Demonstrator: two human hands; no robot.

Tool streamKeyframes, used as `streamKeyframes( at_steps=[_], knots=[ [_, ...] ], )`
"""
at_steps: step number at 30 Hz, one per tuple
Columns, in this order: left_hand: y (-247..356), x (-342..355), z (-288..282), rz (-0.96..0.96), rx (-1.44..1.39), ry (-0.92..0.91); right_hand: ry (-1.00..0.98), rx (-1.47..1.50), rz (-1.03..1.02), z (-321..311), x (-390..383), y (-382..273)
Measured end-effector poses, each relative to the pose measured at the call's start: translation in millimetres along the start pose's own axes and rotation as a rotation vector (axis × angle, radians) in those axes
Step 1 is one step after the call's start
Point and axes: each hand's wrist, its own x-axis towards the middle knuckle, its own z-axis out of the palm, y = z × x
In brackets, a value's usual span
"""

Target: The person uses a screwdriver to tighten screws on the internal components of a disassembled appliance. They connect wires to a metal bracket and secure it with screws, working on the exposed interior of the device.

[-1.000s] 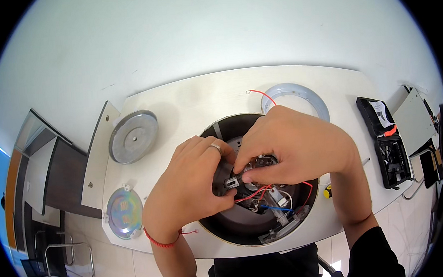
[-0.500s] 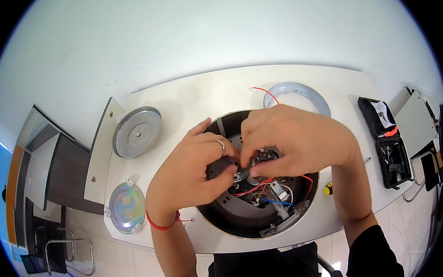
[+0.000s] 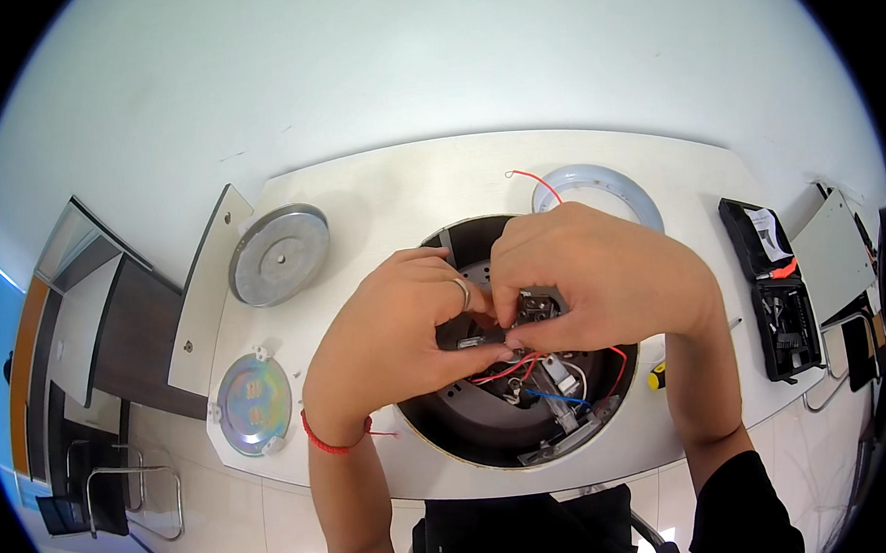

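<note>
the round housing (image 3: 471, 430) sits at the table's (image 3: 379, 195) near edge, both hands over it. left of it lie two discs (image 3: 278, 255), one behind the other; a ring (image 3: 598, 183) lies behind it and a tool case (image 3: 776, 289) to the right.

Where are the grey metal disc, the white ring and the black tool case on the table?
grey metal disc (image 3: 279, 255), head view, on its flat top near the centre hole.
white ring (image 3: 627, 189), head view, on its right-hand band.
black tool case (image 3: 772, 281), head view, on the middle of the open case.

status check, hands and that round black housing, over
Left hand and right hand both pinching a small metal part inside the round black housing. Red and blue wires crowd the fingers.
</note>
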Motion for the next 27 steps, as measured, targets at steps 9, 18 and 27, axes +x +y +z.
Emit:
streamKeyframes(
  at_steps=[9,18,27],
  knots=[
    [5.4,2.1,2.3,0.008,0.127,0.014,0.097,-0.011,0.007,-29.7,-10.3,-1.1],
    [2.7,4.1,2.7,0.008,0.084,-0.002,0.038,0.0,-0.01,-31.3,-16.9,5.7],
    [-0.2,2.3,4.5,0.051,0.055,0.038,0.012,0.046,0.038,-24.1,-12.9,0.0]
  ],
)
